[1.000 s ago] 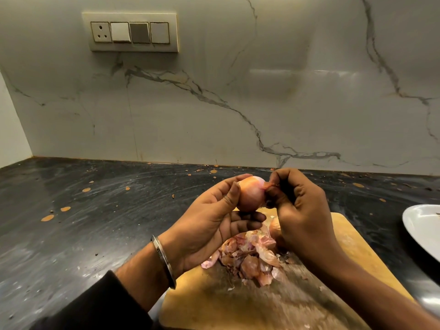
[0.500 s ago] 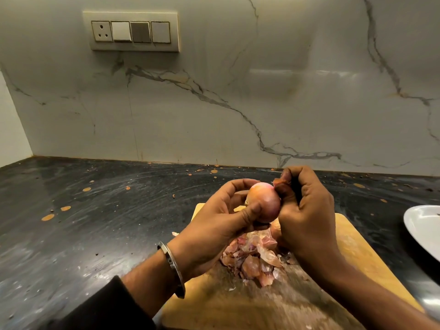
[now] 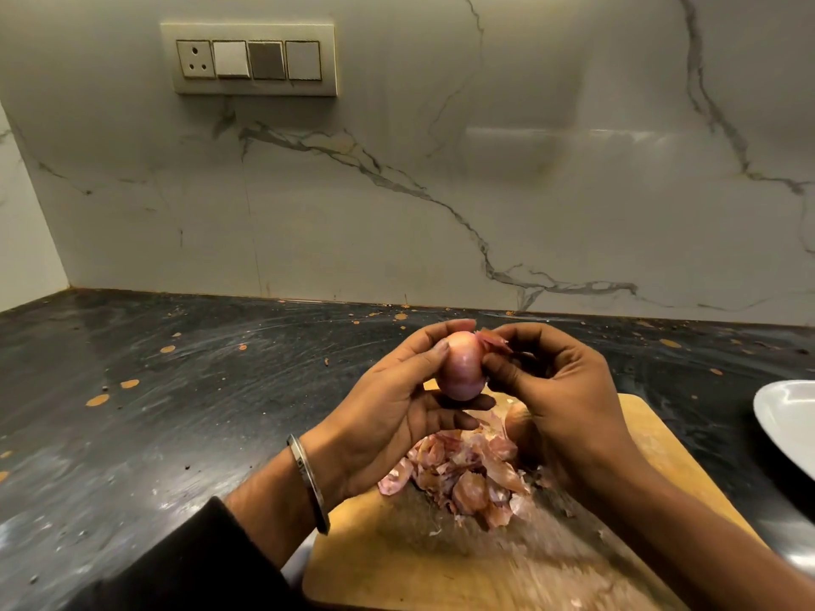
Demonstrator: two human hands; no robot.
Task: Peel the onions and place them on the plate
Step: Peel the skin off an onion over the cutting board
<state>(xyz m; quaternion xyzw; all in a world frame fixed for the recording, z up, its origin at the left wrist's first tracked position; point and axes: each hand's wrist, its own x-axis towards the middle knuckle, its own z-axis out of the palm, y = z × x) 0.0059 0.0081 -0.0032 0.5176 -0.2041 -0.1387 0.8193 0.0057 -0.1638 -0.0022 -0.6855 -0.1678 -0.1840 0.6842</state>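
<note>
A small pink onion is held up above the wooden cutting board. My left hand grips it from the left, fingers curled round its back and underside. My right hand pinches a flap of dry skin at the onion's top right. A heap of peeled onion skins lies on the board below my hands. A second, unpeeled onion sits on the board, partly hidden behind my right hand. The white plate shows at the right edge.
The board rests on a dark speckled countertop that runs back to a marble wall. A switch panel is mounted high on that wall. A metal bangle circles my left wrist.
The onion has turned in my left hand and now stands more upright. My right hand's fingers have shifted and pulled a flap of skin loose at its top.
</note>
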